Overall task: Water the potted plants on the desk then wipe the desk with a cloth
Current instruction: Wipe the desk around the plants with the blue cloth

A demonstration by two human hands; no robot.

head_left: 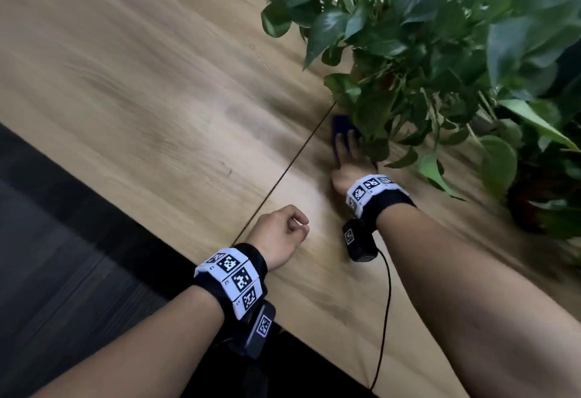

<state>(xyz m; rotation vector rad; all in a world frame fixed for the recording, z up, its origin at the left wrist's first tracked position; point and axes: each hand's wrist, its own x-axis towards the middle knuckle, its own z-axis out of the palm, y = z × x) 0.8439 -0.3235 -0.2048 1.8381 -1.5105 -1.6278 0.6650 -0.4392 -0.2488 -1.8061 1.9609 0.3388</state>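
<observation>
The right hand (347, 165) pressed the cloth (341, 133) flat under the plant (424, 52); its leaves could snag. The left hand (279, 234) was clenched, empty.

The counter (157, 83) is pale wood with streaky brown grain. A dark blue cloth (341, 133) lies under glossy green pothos leaves (440, 36). Both wristbands (231, 275) are black with white tiles bearing black square codes.
</observation>
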